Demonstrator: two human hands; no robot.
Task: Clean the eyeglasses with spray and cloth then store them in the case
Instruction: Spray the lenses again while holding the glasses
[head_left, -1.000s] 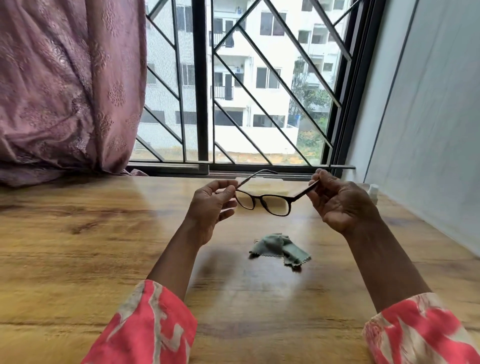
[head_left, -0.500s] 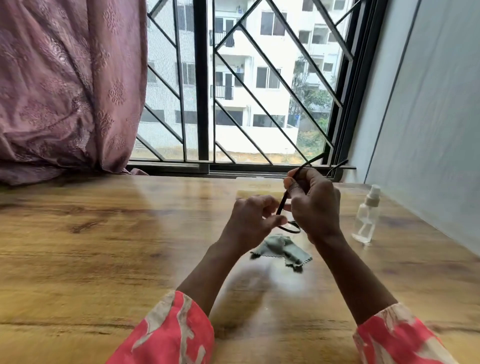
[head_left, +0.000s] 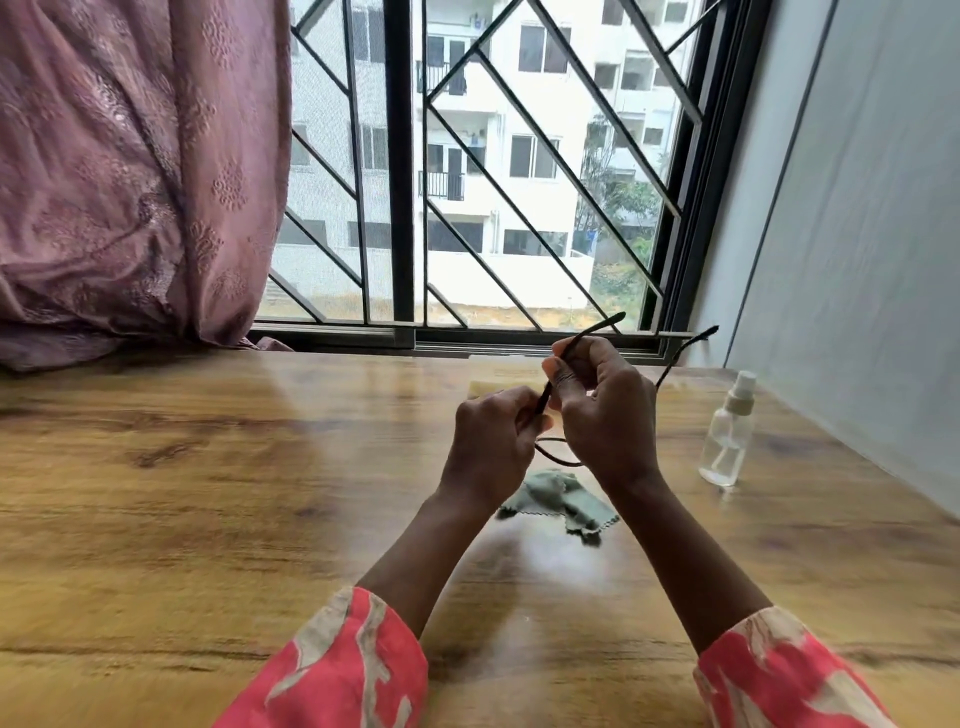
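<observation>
A wooden table (head_left: 156, 493) spread beneath and on every side of the grip. Beyond the grip stood a window (head_left: 467, 182) with a black diagonal grille (head_left: 545, 130), white apartment blocks behind it. Far to the grip's left hung a mauve curtain (head_left: 130, 182); to its right rose a pale wall (head_left: 857, 234).

Eyeglasses (head_left: 555, 453) above cloth (head_left: 561, 500) on table (head_left: 208, 493), spray bottle (head_left: 726, 436) to the right.
</observation>
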